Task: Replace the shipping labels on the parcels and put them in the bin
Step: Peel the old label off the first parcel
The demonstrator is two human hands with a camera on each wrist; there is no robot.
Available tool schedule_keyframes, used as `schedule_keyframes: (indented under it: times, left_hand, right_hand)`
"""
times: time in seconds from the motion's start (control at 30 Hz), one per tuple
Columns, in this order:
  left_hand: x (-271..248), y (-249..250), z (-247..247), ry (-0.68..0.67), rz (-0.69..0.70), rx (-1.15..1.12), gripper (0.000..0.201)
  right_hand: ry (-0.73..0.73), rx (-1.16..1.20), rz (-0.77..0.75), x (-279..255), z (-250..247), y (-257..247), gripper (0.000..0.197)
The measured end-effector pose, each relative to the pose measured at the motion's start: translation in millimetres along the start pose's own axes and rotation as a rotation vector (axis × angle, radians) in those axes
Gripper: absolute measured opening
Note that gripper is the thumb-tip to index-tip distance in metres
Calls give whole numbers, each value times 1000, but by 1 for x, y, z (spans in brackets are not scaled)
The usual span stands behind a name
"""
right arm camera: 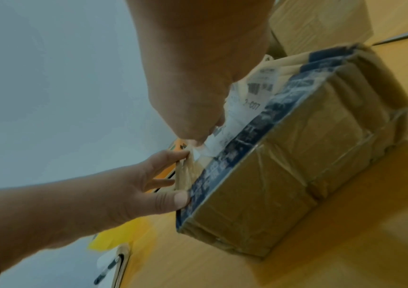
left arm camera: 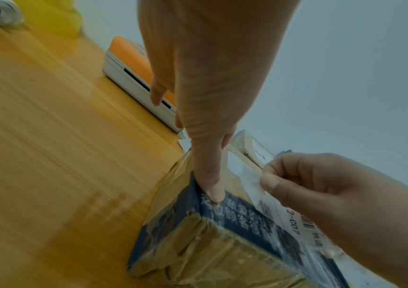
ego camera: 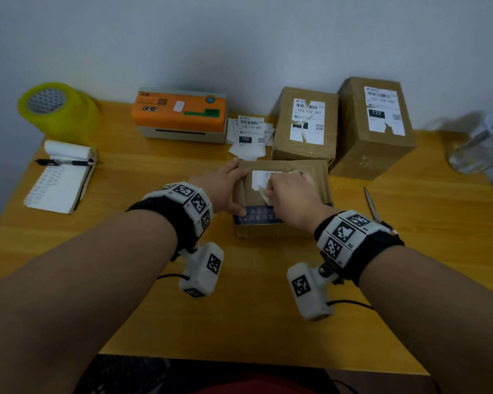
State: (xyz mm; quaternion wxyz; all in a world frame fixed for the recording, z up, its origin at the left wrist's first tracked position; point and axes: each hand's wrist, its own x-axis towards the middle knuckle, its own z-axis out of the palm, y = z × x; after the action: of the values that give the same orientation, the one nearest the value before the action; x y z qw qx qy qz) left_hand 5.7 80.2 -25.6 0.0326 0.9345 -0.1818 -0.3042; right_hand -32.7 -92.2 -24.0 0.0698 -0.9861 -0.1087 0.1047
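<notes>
A taped brown parcel [ego camera: 282, 220] with a blue printed band lies mid-table. My left hand [ego camera: 225, 186] braces its left side with fingers straight and spread, and the thumb [left arm camera: 213, 189] presses on the near left corner. My right hand [ego camera: 288, 191] pinches the old white shipping label [ego camera: 261, 177] on the parcel's top, and the label's near part is lifted and creased. In the right wrist view the label [right arm camera: 247, 101] shows a barcode under my right hand [right arm camera: 198, 97], while my left hand [right arm camera: 129, 191] touches the parcel [right arm camera: 284, 185]. No bin is in view.
Two more parcels [ego camera: 306, 123] [ego camera: 374, 123] with torn labels stand behind. An orange label printer [ego camera: 180, 115] and a pile of loose labels [ego camera: 249, 135] sit at the back. A yellow tape roll [ego camera: 57, 109] and a notepad [ego camera: 60, 180] are left; scissors [ego camera: 372, 203] and a clear bottle [ego camera: 481, 146] are right.
</notes>
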Motion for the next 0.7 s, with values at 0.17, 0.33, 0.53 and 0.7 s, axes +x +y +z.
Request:
schedule_keyframes:
  times: [0.17,0.33,0.53,0.7]
  left_hand:
    - [0,2,-1,-1,-5,-15,103]
    - [-1,5,-3,5,-6,-15,102]
    - [-4,-1,0,11,-19,-35,102]
    - [-1,7,0,21,12,-96,102]
  right_hand:
    - [36,157,68,-9,-4,16,15]
    - [99,321,162,-14,-6,27,12]
    - [128,452,194,-18,-28,52,15]
    - [167,582,103,-22,-36,51,11]
